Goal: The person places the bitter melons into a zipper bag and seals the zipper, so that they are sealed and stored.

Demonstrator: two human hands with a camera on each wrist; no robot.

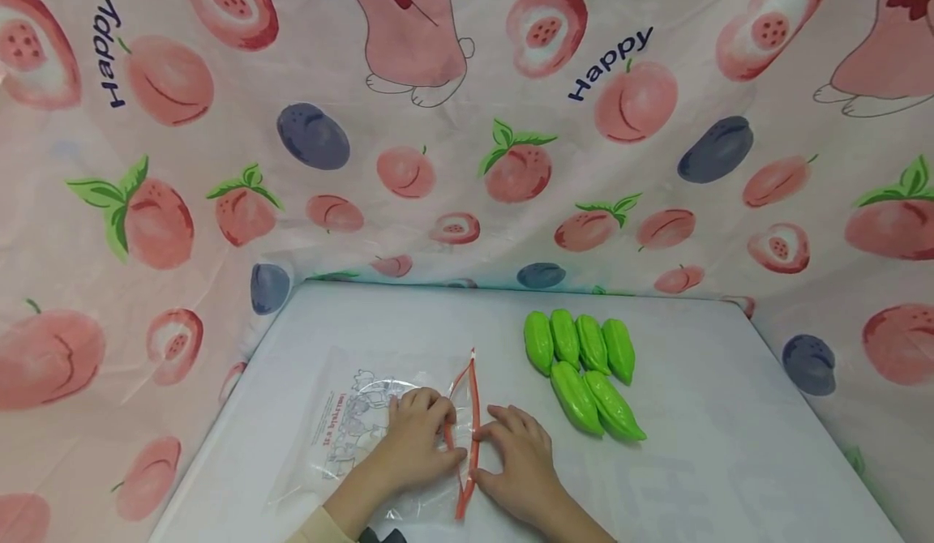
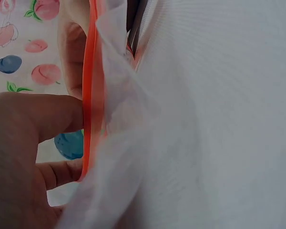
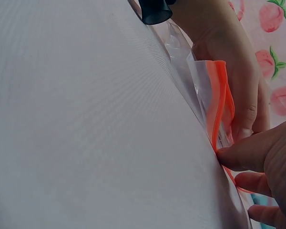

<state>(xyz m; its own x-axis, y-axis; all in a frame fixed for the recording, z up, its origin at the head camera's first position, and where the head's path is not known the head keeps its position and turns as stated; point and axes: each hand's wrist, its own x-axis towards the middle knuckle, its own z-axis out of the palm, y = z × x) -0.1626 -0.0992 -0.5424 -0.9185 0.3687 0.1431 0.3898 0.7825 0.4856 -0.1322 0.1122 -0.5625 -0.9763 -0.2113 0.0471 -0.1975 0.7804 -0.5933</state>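
Note:
A clear zip bag (image 1: 409, 494) with orange zip strips and a printed line drawing lies flat on the white table, its mouth parted towards the right. My left hand (image 1: 419, 446) rests over the bag and grips the left strip, thumb and finger meeting the orange edge (image 2: 88, 71) in the left wrist view. From the other side, my right hand (image 1: 521, 462) pinches the right strip between thumb and fingers; the right wrist view shows them at the orange strip (image 3: 218, 100). Nothing is visible inside the bag.
Several glossy bright green, ridged, pointed fruit-like pieces (image 1: 576, 401) lie in two rows beyond my right hand. The white table (image 1: 730, 446) meets a fruit-printed cloth (image 1: 452, 138) at the back and sides. A small black object (image 3: 155, 9) sits by the left wrist.

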